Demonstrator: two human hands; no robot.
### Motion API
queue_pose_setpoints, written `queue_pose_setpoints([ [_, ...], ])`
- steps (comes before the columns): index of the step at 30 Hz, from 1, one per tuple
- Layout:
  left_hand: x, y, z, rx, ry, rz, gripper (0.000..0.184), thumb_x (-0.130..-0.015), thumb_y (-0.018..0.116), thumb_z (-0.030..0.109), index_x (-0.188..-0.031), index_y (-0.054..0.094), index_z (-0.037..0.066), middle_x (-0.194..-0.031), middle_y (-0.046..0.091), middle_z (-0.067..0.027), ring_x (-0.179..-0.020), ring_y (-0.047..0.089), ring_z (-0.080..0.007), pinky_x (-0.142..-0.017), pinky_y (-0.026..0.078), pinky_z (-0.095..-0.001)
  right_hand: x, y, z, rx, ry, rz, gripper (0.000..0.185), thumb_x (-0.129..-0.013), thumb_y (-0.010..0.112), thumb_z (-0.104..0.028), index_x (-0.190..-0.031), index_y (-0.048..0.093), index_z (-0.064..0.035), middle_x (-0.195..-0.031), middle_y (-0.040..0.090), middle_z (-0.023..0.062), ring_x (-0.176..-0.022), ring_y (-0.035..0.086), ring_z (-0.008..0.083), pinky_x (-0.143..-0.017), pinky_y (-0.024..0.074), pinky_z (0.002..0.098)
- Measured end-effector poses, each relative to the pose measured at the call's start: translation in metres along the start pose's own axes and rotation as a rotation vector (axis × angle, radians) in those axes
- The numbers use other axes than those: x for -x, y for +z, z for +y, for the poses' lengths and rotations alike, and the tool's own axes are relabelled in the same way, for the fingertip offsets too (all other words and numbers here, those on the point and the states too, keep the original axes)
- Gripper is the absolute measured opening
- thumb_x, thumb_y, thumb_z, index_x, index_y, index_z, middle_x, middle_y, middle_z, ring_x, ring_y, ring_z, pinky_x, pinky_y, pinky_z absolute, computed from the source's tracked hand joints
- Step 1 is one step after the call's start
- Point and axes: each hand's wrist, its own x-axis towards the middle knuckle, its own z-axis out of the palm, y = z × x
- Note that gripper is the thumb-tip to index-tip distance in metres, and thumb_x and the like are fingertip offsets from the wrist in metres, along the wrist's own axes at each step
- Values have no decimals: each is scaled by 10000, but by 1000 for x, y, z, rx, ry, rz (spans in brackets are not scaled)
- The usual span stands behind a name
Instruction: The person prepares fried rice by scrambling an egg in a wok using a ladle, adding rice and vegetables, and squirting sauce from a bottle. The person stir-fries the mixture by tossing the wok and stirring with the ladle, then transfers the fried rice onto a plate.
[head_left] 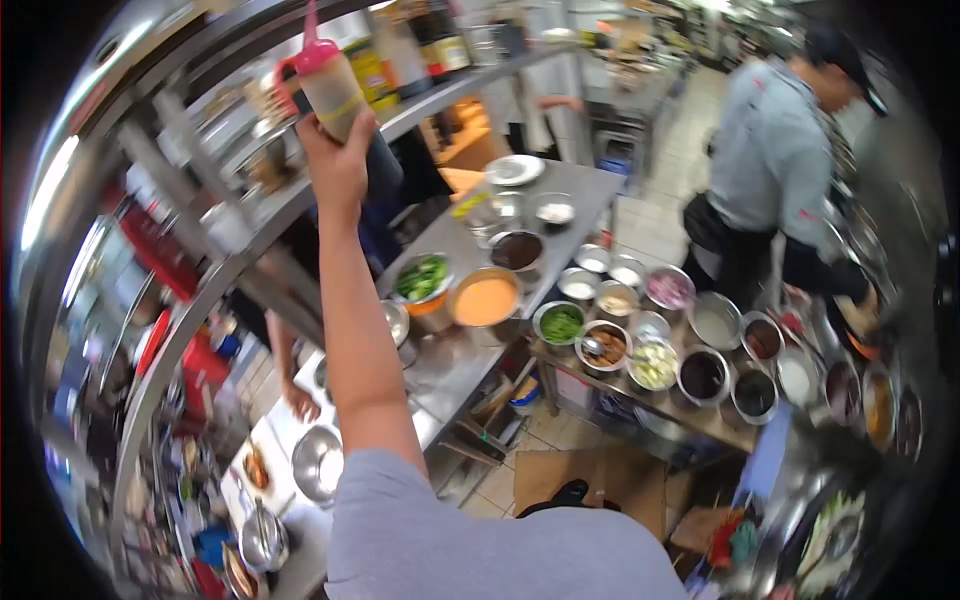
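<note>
My left arm stretches up to the metal shelf (432, 100), and my left hand (340, 160) is closed round a squeeze bottle (336, 90). The bottle has a pink cap with a long nozzle and a pale, see-through body. It stands upright at shelf height, but whether its base touches the shelf I cannot tell. Yellow containers (372, 75) and sauce bottles (440, 45) stand just behind it. My right hand does not show.
Below are a bowl of green vegetables (422, 276) and a bowl of orange sauce (485, 298). Several ingredient bowls line a counter (700, 425) at right, where a co-worker (765, 150) leans. Another person's hand (300, 402) rests near a steel bowl (318, 465).
</note>
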Motion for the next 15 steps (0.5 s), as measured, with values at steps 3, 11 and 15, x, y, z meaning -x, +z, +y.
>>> queue_pose_setpoints([
  [3,112,94,70,191,29,-382,519,-833,745,74,-1259,460,-7,-1146,608,-113,-1038,588,-158,-915,450,-294,11,-6,-18,-1021,711,213,417,-989,436,-245,-1342,499,-33,-1338,567,91,-1085,626,209,-897,539,361],
  [11,324,328,270,106,633,-1371,582,-782,773,247,-1269,518,58,-1023,681,-191,-956,670,-331,-815,512,-389,42,-15,-251,-811,667,582,418,-962,569,-157,-1332,389,-88,-726,493,1,-506,462,75,-405,366,222],
  [15,406,411,341,-179,1134,-1501,446,-798,735,306,-1144,570,79,-989,688,-179,-920,666,-359,-780,519,-484,71,-34,-257,-660,586,604,434,-963,549,-119,-1346,354,-60,-750,506,32,-528,471,96,-433,392,253],
])
